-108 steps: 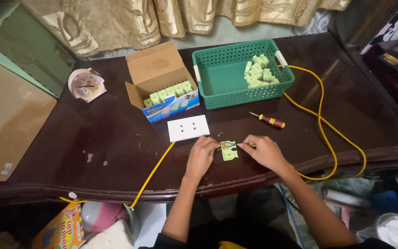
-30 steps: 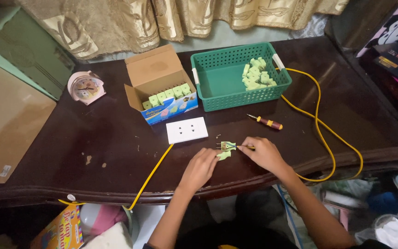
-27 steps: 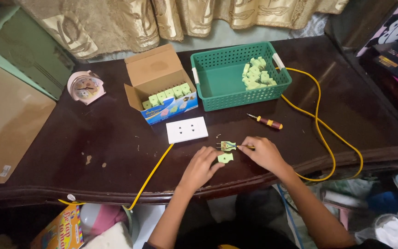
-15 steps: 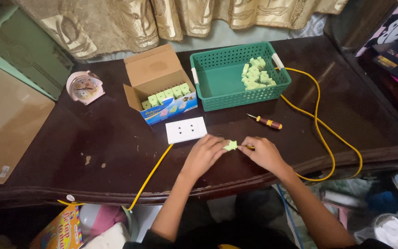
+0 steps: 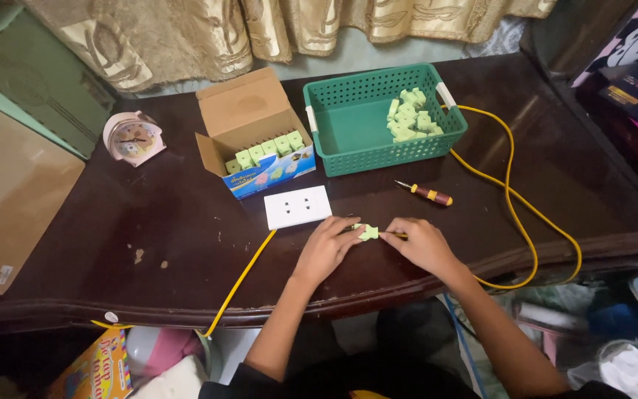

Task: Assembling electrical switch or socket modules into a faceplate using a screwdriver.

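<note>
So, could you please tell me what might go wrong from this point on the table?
The small green part is pinched only at fingertips between the left hand and right hand, close to the table's front edge; if the grip slips, it may drop to the cluttered floor. The yellow cable loops over that edge beside the right arm, so a snag could tug it. The screwdriver lies loose and might roll.

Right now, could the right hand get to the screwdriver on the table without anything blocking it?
Probably yes. The screwdriver lies in the open on the table, just beyond the right hand, with bare wood between them. But that hand is pinching a small green part together with the left hand, so it isn't free.
</note>
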